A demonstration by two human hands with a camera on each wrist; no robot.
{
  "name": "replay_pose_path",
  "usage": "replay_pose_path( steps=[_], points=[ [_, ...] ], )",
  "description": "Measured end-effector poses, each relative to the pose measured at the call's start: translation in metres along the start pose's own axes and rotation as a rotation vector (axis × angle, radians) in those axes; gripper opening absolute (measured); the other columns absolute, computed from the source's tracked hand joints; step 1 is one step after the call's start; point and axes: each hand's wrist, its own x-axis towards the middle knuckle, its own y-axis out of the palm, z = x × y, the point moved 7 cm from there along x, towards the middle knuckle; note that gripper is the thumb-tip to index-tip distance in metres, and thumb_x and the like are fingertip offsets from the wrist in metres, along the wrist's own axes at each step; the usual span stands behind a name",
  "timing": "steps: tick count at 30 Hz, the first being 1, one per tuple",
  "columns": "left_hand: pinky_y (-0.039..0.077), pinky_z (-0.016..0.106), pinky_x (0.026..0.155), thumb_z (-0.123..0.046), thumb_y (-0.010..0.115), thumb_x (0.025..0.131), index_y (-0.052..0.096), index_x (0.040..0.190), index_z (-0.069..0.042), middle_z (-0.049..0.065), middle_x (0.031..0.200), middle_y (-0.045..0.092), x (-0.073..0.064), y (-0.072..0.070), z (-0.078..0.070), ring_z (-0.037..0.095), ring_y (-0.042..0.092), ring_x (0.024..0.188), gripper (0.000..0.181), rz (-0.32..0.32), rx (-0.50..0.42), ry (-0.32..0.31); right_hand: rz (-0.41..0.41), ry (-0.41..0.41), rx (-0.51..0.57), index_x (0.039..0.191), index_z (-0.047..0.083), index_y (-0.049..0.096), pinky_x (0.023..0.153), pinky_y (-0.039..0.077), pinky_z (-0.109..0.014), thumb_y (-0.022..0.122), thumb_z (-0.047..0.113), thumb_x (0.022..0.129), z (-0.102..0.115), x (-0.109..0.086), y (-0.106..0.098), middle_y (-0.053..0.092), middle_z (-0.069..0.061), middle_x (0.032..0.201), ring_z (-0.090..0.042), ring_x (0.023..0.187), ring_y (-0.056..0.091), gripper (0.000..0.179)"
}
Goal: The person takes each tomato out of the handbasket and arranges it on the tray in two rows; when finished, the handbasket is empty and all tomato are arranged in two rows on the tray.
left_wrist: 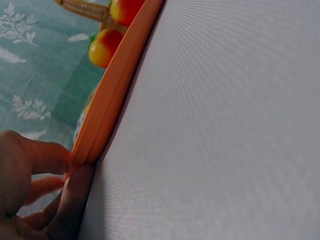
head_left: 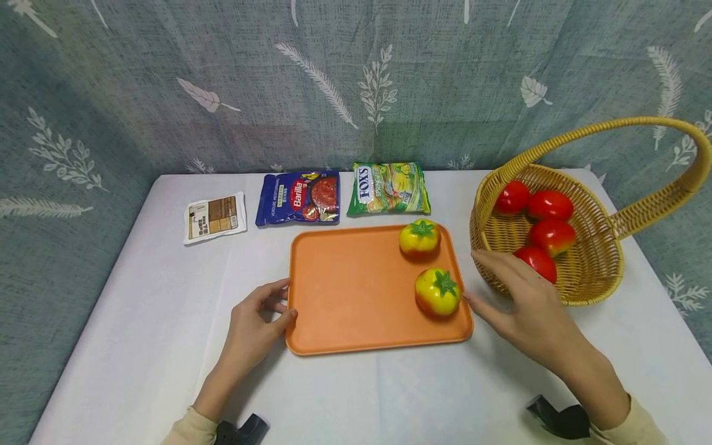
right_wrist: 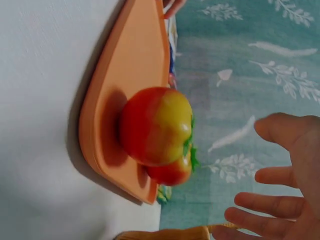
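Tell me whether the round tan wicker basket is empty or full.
Neither; the round tan wicker basket is partly filled. The head view shows four rounded red fruits inside, with bare weave beside them.

Left hand [head_left: 253, 324], pinching the rim of an orange tray [head_left: 350, 290] to its right. Right hand [head_left: 536, 315], fingers extended; two yellow fruits [head_left: 436, 295] to its left, basket [head_left: 594, 266] with red fruits [head_left: 550, 237] beyond it. Three packets [head_left: 298, 198], beyond both hands.

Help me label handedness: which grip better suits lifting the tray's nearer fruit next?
Probably the right grip: it's empty, beside that fruit; the left grip holds the other end of the orange tray.
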Motion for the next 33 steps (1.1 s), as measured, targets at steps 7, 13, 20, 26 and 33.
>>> replay_pose_path(
  steps=[7,13,20,26,33],
  points=[
    [0.041,0.017,0.077,0.003,0.078,0.077,0.065,0.130,-0.007,0.005,0.106,0.069,-0.001,0.000,0.001,0.014,0.065,0.081,0.055,-0.009,-0.026,0.004,-0.078,-0.013,0.001,0.132,0.009,0.063,0.101,0.030,-0.009,0.084,0.013,0.074,-0.006,-0.001,-0.015,0.064,-0.007,0.128,-0.026,0.114,0.061,0.063],
    [0.042,0.016,0.077,0.003,0.079,0.077,0.065,0.130,-0.008,0.004,0.106,0.069,-0.001,0.001,0.000,0.014,0.065,0.082,0.055,-0.010,-0.021,0.005,-0.105,0.036,-0.043,0.130,0.007,0.065,0.100,0.030,-0.008,0.084,0.011,0.072,-0.016,-0.008,-0.025,0.065,-0.009,0.126,-0.028,0.112,0.062,0.061],
    [0.042,0.016,0.076,0.004,0.078,0.077,0.066,0.129,-0.006,0.005,0.105,0.069,-0.001,0.000,-0.001,0.014,0.065,0.081,0.055,-0.017,-0.019,0.012,-0.146,0.038,-0.087,0.122,0.001,0.068,0.100,0.025,-0.006,0.083,0.011,0.071,-0.027,-0.014,-0.034,0.066,-0.014,0.123,-0.034,0.112,0.061,0.054],
    [0.042,0.016,0.076,0.005,0.078,0.076,0.066,0.128,-0.006,0.006,0.104,0.069,-0.001,-0.001,-0.002,0.013,0.065,0.080,0.054,-0.020,-0.021,0.024,-0.163,0.035,-0.092,0.123,0.002,0.068,0.100,0.025,-0.006,0.081,0.012,0.071,-0.031,-0.016,-0.039,0.066,-0.016,0.123,-0.036,0.112,0.061,0.055],
    [0.042,0.016,0.077,0.004,0.078,0.077,0.066,0.129,-0.007,0.005,0.105,0.069,-0.001,-0.001,-0.001,0.013,0.065,0.080,0.055,-0.013,-0.021,0.021,-0.149,0.097,-0.124,0.124,0.004,0.067,0.102,0.042,-0.026,0.084,0.012,0.071,-0.040,-0.018,-0.041,0.065,-0.015,0.124,-0.035,0.113,0.061,0.056]
  ],
)
